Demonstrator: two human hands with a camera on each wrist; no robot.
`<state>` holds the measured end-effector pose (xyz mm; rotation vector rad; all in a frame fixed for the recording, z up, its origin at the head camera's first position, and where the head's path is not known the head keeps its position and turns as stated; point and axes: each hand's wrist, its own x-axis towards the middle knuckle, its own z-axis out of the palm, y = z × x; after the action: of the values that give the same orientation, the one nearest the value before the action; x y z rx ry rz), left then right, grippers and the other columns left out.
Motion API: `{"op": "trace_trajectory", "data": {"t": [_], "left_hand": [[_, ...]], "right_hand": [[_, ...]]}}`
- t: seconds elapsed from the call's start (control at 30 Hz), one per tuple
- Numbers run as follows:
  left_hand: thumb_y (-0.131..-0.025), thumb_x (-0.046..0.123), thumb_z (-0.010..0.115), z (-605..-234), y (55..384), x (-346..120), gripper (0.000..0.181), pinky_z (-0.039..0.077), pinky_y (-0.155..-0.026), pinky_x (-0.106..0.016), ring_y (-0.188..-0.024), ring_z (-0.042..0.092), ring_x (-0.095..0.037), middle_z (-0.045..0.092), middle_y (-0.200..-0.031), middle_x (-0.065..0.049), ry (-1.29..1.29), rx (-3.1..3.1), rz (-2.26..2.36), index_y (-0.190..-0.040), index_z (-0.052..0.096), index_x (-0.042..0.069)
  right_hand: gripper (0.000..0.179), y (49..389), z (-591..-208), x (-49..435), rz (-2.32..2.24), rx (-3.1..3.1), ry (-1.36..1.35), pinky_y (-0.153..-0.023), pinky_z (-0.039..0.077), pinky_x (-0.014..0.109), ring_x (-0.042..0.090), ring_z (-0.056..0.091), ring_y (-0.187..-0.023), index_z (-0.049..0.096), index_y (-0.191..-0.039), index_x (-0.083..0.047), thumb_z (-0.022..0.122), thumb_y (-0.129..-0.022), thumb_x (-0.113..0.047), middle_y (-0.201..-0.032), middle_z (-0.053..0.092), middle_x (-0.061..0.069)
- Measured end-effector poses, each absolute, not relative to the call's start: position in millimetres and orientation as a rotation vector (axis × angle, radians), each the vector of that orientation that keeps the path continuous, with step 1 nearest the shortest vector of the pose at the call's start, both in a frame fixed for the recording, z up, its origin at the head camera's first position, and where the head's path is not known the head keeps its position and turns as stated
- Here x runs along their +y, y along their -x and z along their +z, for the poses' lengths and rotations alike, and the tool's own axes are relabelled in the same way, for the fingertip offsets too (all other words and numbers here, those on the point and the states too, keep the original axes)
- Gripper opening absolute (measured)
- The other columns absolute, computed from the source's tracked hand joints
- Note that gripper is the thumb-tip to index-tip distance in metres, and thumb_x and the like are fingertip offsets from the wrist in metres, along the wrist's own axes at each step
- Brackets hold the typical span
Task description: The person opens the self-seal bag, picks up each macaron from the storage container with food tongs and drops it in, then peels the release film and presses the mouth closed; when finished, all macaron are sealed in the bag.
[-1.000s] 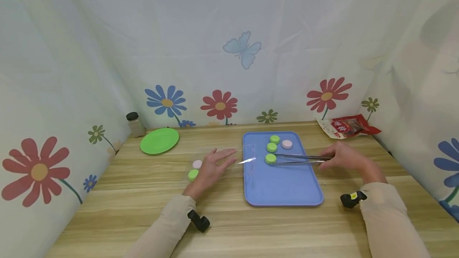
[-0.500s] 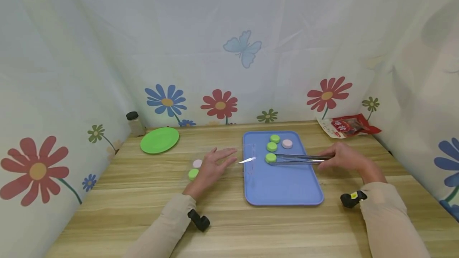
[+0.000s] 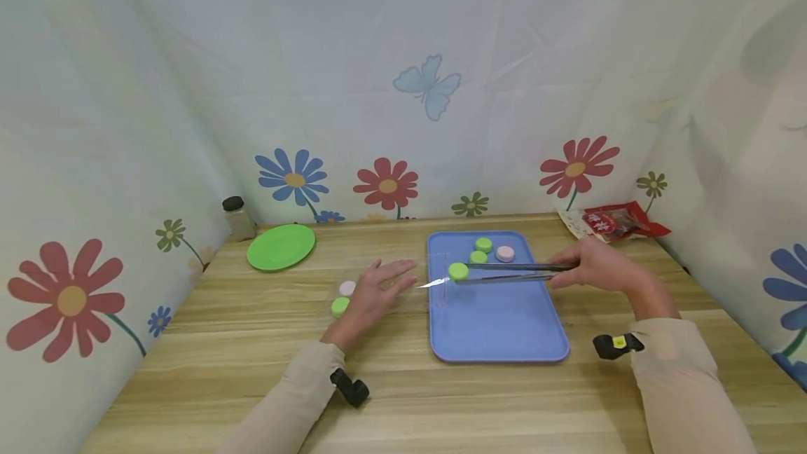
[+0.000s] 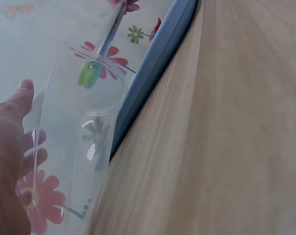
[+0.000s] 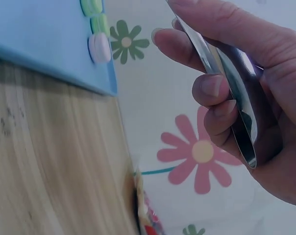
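The right hand [image 3: 595, 266] had its fingers curled tight round the long metal tongs [image 3: 511, 272], and the tips pinched a round green macaron [image 3: 458, 271] lifted above the left part of the flat blue plastic tray [image 3: 498, 328]. Over on the wooden table [image 3: 403, 391], the left hand [image 3: 372, 293] lay with fingers straight and spread, pressing on a clear plastic bag [image 3: 435, 284] whose open mouth faced the tray; a green and a pink macaron [image 3: 343, 298] already sat inside it by the hand. Risk here, as I judged it: the grip was only two thin tips on a smooth round edge, so a slackened squeeze could have let the macaron drop to the tray or roll off. The bag's mouth looked limp and low, so the tips could have snagged the film and pushed it shut. Two more green ones [image 3: 481, 251] and a pink one [image 3: 504, 253] waited at the tray's far end.
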<state>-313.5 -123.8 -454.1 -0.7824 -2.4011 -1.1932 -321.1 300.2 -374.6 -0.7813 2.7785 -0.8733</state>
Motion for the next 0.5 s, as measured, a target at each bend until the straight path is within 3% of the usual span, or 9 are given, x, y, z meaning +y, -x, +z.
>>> {"op": "trace_trajectory", "data": {"t": [0.3, 0.5], "left_hand": [[-0.097, 0.039, 0.065, -454.8, 312.9, -123.5, 0.040, 0.019, -0.120, -0.051, -0.127, 0.057, -0.012, 0.065, -0.132, -0.002, 0.784, -2.388, -1.182, -0.132, 0.067, 0.019], [-0.097, 0.038, 0.065, -454.7, 313.1, -122.5, 0.037, 0.019, -0.120, -0.051, -0.127, 0.056, -0.010, 0.065, -0.132, 0.005, 0.783, -2.372, -1.200, -0.130, 0.068, 0.022]], "right_hand": [[0.034, 314.3, -360.6, 261.1, -0.740, 2.763, 0.819, -0.061, 0.047, 0.029, 0.016, 0.055, -0.070, 0.077, -0.112, -0.005, 0.081, -0.085, -0.025, -0.079, 0.066, -0.004], [0.034, 314.9, -360.9, 230.2, -0.605, 2.790, 0.946, -0.058, 0.042, 0.027, 0.012, 0.051, -0.068, 0.078, -0.112, -0.008, 0.080, -0.087, -0.031, -0.078, 0.061, -0.006]]}}
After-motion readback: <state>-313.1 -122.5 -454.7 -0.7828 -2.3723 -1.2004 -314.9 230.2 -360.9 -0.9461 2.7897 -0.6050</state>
